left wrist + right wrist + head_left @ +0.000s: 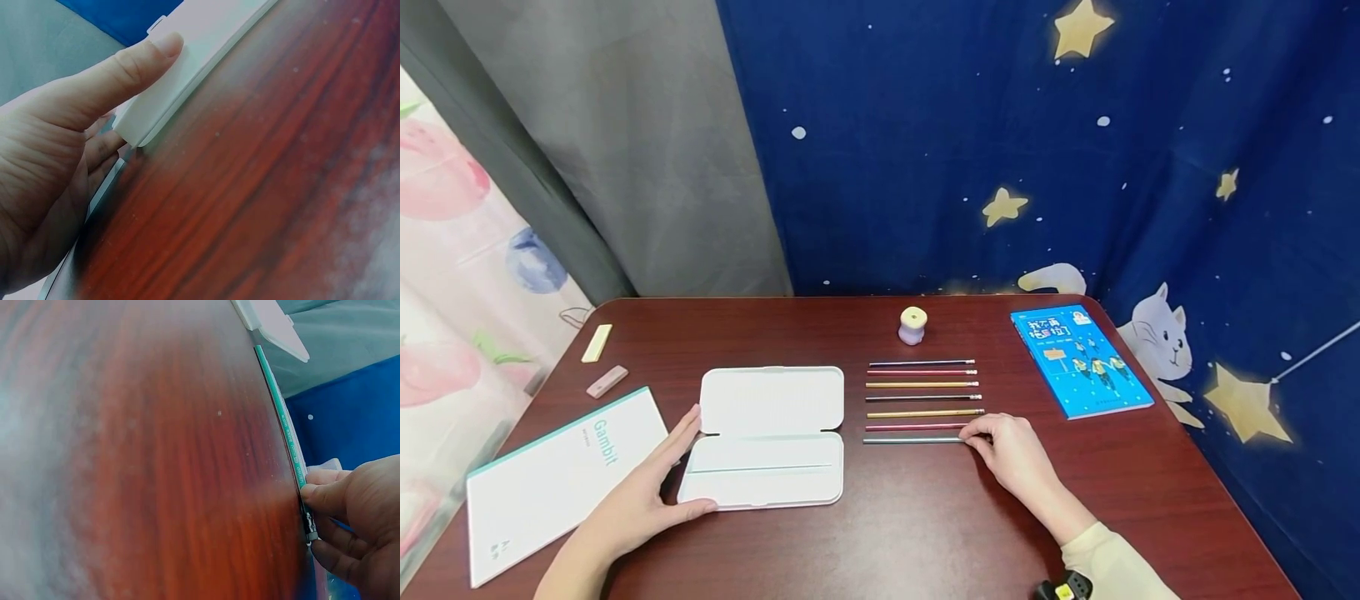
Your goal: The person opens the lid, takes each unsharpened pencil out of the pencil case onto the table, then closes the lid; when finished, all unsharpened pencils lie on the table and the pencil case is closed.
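Observation:
A white pencil case (767, 492) lies unfolded on the table, its lid (772, 400) towards the back. My left hand (643, 492) holds the case at its left side, thumb along the near edge and fingers beside the hinge. In the left wrist view, the thumb (147, 59) rests against the case wall (181, 81). My right hand (1018, 458) pinches the nearest pencil, a green one (910, 440), close to its right end. The right wrist view shows thumb and fingers on that green pencil (281, 415). Several more pencils (917, 414) lie in parallel behind it.
A white notebook (565, 483) lies left of the case, with a pink eraser (607, 382) and a pale yellow bar (597, 342) behind it. A small yellow-and-lilac object (913, 325) stands behind the pencils. At the back right lies a blue book (1082, 362).

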The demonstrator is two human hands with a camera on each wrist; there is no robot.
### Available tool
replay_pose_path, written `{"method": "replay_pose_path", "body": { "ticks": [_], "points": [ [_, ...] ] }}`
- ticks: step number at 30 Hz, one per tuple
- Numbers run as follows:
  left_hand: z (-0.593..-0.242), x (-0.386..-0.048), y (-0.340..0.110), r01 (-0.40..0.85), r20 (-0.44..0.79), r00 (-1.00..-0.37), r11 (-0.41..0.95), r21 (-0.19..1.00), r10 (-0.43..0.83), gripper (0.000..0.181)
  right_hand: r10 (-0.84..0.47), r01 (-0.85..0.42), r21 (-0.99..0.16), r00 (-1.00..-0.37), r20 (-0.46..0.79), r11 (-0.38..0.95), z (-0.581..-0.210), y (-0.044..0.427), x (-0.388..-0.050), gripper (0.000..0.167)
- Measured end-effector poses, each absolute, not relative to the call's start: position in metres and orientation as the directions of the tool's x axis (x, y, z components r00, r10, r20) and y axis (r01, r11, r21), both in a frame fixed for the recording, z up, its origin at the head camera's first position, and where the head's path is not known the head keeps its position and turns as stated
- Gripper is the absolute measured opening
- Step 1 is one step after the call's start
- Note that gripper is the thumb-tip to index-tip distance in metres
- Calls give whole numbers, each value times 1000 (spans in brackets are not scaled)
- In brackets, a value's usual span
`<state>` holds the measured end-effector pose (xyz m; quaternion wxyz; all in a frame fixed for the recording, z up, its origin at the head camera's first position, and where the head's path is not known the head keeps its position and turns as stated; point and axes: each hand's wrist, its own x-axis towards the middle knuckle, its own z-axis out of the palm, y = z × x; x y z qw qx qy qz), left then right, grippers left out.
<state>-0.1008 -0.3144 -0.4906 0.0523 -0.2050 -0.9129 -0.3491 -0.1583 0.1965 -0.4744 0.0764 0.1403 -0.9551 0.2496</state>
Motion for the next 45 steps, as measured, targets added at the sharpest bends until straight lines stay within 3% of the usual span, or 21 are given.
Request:
{"method": "replay_pose_path", "body": {
  "ticks": [10,19,23,28,34,40,45],
  "points": [
    [-490,-100,-316,403,236,-914,672,622,329,111,-241,-332,-441,-938,249,834,-473,197,-159,17],
    [-488,-100,-316,410,247,-911,674,614,330,110,-207,-368,-433,-904,374,823,-467,197,-156,19],
    [-487,-100,-316,408,248,-912,677,613,326,110,-179,-381,-504,-897,404,775,-459,191,-157,19],
    [-487,-100,-317,408,248,-912,677,613,326,110,-171,-386,-674,-916,364,630,-449,170,-161,39],
    [-489,-100,-318,407,247,-913,675,615,325,111,-250,-401,-753,-916,314,522,-444,128,-167,36],
    [-489,-100,-317,411,250,-911,669,619,329,110,-408,-499,-701,-858,313,510,-451,77,-166,25],
    [-492,-99,-316,416,255,-908,661,624,331,109,-522,-531,-639,-822,228,557,-460,45,-160,24]
  ]
}}
